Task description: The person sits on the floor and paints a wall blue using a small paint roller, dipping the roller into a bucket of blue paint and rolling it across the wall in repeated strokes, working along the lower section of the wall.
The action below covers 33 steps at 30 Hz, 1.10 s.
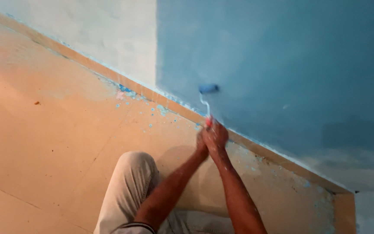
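A small paint roller [208, 89] with a blue sleeve, a white wire frame and a red handle presses against the blue-painted wall [282, 65]. Both my hands are clasped together on the red handle, just above the skirting. My right hand [217, 138] wraps the handle from the right, and my left hand [201, 146] is closed against it from the left. The handle is mostly hidden inside my fingers. My bent knee in light trousers [130, 182] is below the hands.
The left part of the wall [109, 34] is pale, unpainted. A tan skirting board [161, 97] runs diagonally along the wall's base, speckled with blue paint. The tan tiled floor [44, 130] carries blue drips near the skirting. A corner recess sits at the lower right [347, 208].
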Motion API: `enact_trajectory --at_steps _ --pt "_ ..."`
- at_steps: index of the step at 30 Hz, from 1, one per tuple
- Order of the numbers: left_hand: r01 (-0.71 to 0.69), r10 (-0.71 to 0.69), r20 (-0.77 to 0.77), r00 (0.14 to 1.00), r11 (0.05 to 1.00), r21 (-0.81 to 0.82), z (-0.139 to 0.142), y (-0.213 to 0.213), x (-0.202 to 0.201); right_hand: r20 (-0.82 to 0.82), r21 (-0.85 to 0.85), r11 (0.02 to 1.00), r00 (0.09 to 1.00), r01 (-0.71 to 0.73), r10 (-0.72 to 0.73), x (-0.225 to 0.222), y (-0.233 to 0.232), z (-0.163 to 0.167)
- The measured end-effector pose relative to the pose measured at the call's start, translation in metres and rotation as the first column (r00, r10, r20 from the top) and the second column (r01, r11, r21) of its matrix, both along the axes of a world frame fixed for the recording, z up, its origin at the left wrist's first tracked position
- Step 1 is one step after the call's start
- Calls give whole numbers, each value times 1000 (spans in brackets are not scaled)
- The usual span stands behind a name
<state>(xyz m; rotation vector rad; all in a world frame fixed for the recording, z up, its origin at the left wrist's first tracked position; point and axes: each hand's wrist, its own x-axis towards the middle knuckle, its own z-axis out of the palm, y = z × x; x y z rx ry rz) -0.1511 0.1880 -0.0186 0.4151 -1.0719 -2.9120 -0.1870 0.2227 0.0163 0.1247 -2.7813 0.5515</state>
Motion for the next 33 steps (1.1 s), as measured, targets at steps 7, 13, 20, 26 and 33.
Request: enact_trajectory --at_steps 7,13,20,26,33 --pt "-44 35 -104 994 996 -83 13 -56 -12 86 -144 989 996 16 -4 -5 -38 14" --pt "36 -58 -144 988 988 -152 -10 -38 18 126 -229 972 992 59 -30 26 -12 -8" --pt "-156 47 -325 944 935 -319 31 -81 -18 -68 -413 902 992 -122 104 -8 -46 31" --pt "-106 16 -285 958 947 -303 32 -71 -7 75 -395 919 996 -9 42 2 -31 13" --pt "-112 76 -111 991 924 -367 27 -43 11 119 -348 937 992 -5 50 12 -6 5"
